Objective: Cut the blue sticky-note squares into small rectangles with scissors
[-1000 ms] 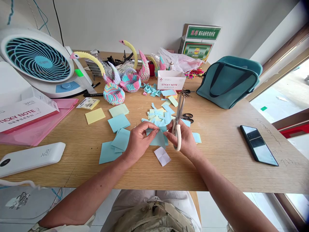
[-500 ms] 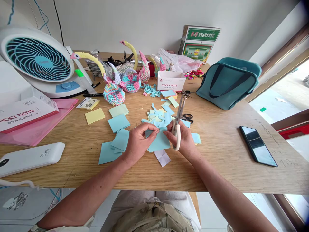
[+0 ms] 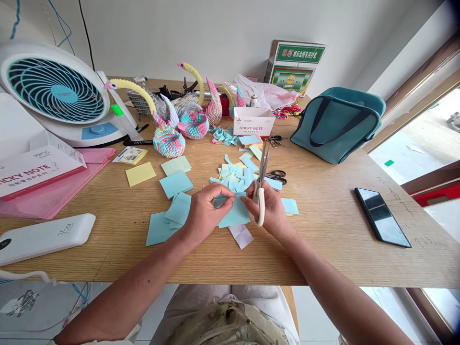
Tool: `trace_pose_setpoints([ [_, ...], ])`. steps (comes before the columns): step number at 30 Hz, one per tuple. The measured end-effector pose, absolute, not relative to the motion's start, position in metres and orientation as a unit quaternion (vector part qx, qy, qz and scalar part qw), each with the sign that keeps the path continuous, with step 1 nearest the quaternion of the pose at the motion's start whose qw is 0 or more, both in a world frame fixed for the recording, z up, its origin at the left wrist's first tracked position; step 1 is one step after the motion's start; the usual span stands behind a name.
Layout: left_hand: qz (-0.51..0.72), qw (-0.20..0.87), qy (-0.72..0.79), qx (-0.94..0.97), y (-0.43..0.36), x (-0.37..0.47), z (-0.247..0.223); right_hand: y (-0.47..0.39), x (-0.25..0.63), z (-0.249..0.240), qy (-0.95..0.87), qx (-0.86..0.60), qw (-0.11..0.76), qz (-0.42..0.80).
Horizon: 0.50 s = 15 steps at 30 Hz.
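Note:
A square blue sticky note (image 3: 235,215) is held between my two hands, its top edge pinched by the thumb and fingertips of my left hand (image 3: 206,209). White-handled scissors (image 3: 261,202) are gripped in my right hand (image 3: 276,214), blades pointing up and away from me. The right thumb also presses on the note's upper right edge. Beneath the note lies a creased pale paper piece (image 3: 242,236). Cut blue and pale strips (image 3: 237,173) are heaped just beyond my fingers. To the left are overlapping blue sheets (image 3: 178,209) and a blue pad (image 3: 176,184).
Folded-paper swans (image 3: 168,141) stand at the back beside a sticky note box (image 3: 252,123). Black-handled scissors (image 3: 278,176) lie past my right hand. A fan (image 3: 64,93) and power bank (image 3: 46,238) are left; a teal bag (image 3: 338,124) and phone (image 3: 383,217) are right.
The scissors have tilted slightly and dropped a little with my right hand. The note's upper edge now shows a fold line or strip between my fingers. My left hand has barely moved.

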State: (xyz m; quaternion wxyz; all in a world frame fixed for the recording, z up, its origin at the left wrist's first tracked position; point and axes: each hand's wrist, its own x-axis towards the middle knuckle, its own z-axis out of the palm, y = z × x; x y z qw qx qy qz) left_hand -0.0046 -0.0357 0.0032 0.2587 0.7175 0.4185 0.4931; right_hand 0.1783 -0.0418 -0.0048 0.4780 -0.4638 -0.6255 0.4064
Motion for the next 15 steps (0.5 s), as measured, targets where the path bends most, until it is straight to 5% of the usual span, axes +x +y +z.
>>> trace_pose_setpoints([
  [9,0.480,0.237,0.389,0.750,-0.0338,-0.0100,0.0023,-0.0412,0.1796,-0.0071,-0.626,-0.459,0.480,0.409],
  [15,0.487,0.377,0.395,0.682,-0.0327,-0.0104,0.0042,-0.0434,0.1777,-0.0004,-0.618,-0.462,0.501,0.391],
])
